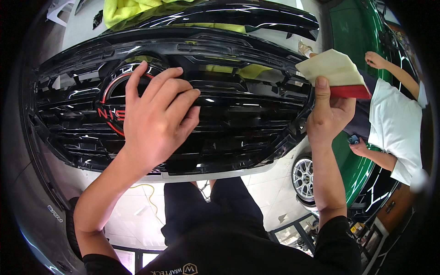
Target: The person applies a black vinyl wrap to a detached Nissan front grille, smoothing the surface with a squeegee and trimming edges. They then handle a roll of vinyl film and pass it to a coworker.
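Observation:
A glossy black car grille [238, 133] lies across in front of me. On its left half sits a round badge [106, 91] with a red ring outline and red lettering, partly covered by my left hand [158, 110]. That hand is spread over the badge, index fingertip at the top of the ring and the other fingers bent toward the grille's middle; whether they press on it I cannot tell. Above the grille's right end, my right hand [332, 107] pinches a squeegee [332, 68], a flat cream-coloured blade with a red strip, between thumb and fingers.
Behind the grille lie a glossy black trim panel [256, 17] and a yellow towel [128, 11]. At right, a person in a white shirt [396, 123] stands beside a green car [355, 27], holding a small dark object. A dark car [27, 183] borders the left; a yellow cord [152, 197] crosses the floor.

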